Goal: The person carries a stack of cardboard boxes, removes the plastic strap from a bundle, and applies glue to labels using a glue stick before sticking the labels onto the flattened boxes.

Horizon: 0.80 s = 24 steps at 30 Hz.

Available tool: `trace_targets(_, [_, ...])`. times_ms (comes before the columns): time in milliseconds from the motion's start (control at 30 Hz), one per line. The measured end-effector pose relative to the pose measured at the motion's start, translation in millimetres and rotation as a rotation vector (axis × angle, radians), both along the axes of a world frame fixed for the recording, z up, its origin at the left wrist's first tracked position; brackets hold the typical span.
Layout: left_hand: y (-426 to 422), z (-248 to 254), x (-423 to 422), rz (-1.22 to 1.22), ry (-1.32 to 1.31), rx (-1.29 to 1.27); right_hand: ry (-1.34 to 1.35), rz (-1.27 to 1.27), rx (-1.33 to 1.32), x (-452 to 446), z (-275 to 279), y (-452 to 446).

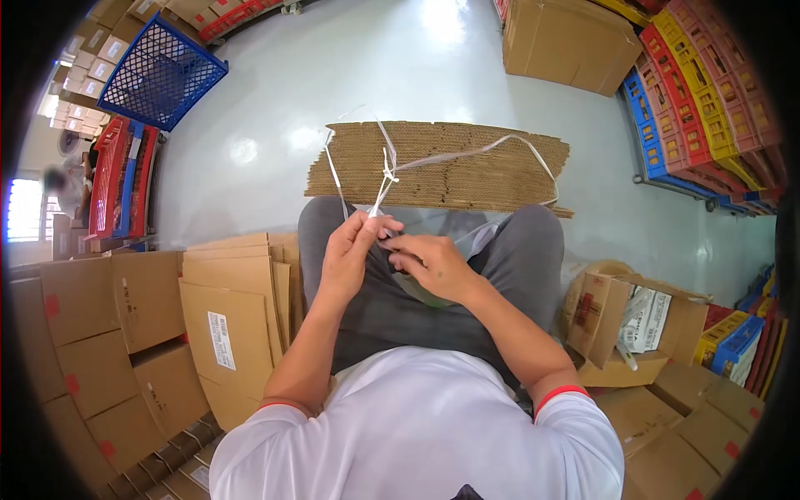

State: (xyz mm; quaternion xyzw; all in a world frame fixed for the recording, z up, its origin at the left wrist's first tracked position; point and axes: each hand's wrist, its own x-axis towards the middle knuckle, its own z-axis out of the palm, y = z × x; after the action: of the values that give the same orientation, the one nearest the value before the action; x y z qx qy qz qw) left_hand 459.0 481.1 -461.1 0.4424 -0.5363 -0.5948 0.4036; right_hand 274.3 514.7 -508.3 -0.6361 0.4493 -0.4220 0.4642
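Note:
A bundle of corrugated cardboard stands in front of my knees, its fluted edges facing up. White plastic string loops over it and meets in a knot near its left part. My left hand is closed on string drawn from the knot towards me, thumb and fingers pinching it. Close against it on the right, my right hand has its fingers bent inward; what they hold is hidden. Under the right hand, between my thighs, lies something pale and partly see-through.
Flat cartons lean at my left beside stacked boxes. An opened box with printed packets stands right. Coloured crates are stacked far right, below a large carton. A blue crate and a person are at left.

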Motion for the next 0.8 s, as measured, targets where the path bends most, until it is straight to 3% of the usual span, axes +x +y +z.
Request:
trace_targets(67, [-3.8,4.0,13.0,-0.044,-0.005,0.031,0.281,0.086,-0.279,-11.6,0.2,-0.7])
trace_targets(100, [-3.7,6.5,15.8,-0.085,-0.006,0.063,0.287,0.085,-0.273,-15.5,5.6,-4.7])
trace_targets(167, [5.2,29.2,14.6,-0.104,-0.011,0.105,0.335,-0.335,-0.423,-24.9,28.8,-20.3])
trace_targets(267, [10.2,68.5,14.5,-0.396,-0.374,0.077,0.294,-0.411,-0.407,-16.3,61.6,-41.3])
trace_targets(300, [9.0,76.6,15.1,-0.398,-0.373,0.072,0.271,-0.376,-0.488,-7.2,68.3,-47.2])
trace_targets(367, [6.0,87.7,24.5,-0.531,-0.569,-0.411,0.247,-0.333,-0.575,-5.0,69.6,-56.6])
trace_targets(433, [2.7,97.7,51.6,-0.429,-0.610,-0.505,0.335,0.140,-0.484,-13.5,64.2,-60.1])
trace_targets(467, [1.4,104.6,69.3,-0.299,-0.593,-0.461,0.200,0.181,-0.284,-14.9,67.4,-52.2])
trace_targets(600, [-2.0,116.9,123.0,-0.019,-0.536,-0.373,0.217,0.321,-0.029,-24.4,83.7,-23.8])
trace_targets(667, [12.1,118.4,122.6,0.043,-0.391,-0.175,0.309,0.114,-0.351,-20.0,84.9,-6.4])
trace_targets(700, [15.4,121.0,118.4,0.044,-0.397,-0.168,0.303,0.116,-0.346,-17.2,91.0,-5.3])
trace_targets(767, [22.3,131.7,101.7,-0.286,-0.473,0.045,0.151,-0.117,-0.609,-9.1,115.5,-5.3])
trace_targets(800, [22.3,133.9,89.8,-0.405,-0.409,-0.029,0.167,-0.118,-0.629,-2.6,120.9,-9.1])
